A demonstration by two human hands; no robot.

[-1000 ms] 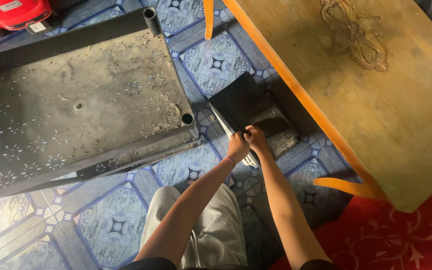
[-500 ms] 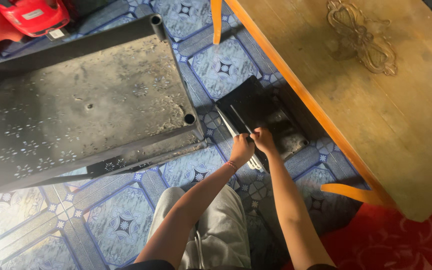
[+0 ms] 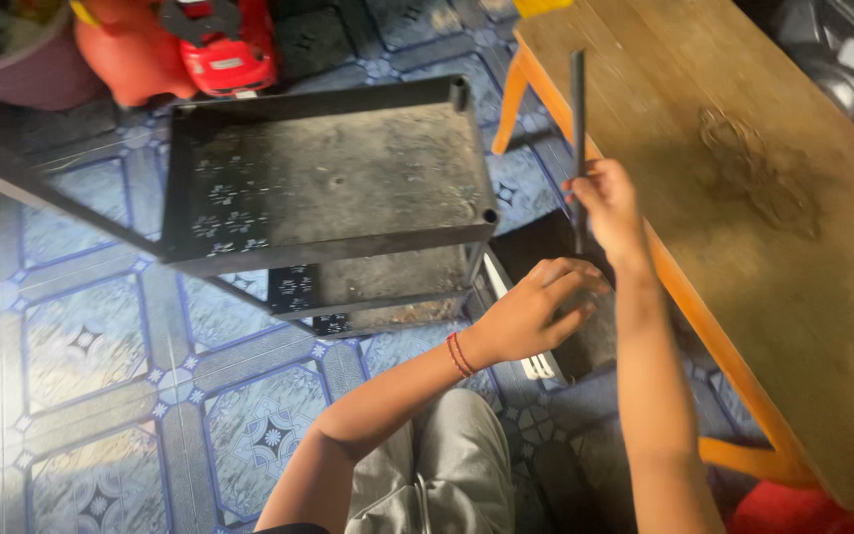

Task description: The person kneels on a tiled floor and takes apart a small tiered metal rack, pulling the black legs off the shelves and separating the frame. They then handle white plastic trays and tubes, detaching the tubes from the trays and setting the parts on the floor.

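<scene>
My right hand [image 3: 607, 206] grips a thin black rod [image 3: 577, 109] and holds it upright in front of the wooden table [image 3: 733, 198]. My left hand [image 3: 536, 311] is lower, fingers curled at the top of a dark package [image 3: 555, 297] standing on the floor, with pale strips [image 3: 521, 326] sticking out beside it. Whether the left hand grips anything I cannot make out. A black plastic shelf rack [image 3: 323, 178] with dusty tiers stands just left of both hands. A red thread bracelet sits on my left wrist.
Blue patterned floor tiles [image 3: 81, 346] spread to the left. A red toy car [image 3: 224, 44] and an orange toy [image 3: 116, 59] lie behind the rack. The table's orange leg [image 3: 511, 99] stands near the rack's corner. My grey-trousered knee [image 3: 447, 465] is below.
My right hand has risen from the package on the floor, lifting the black rod upright. The left hand stays low at the package. The view has shifted, showing the rack upright.
</scene>
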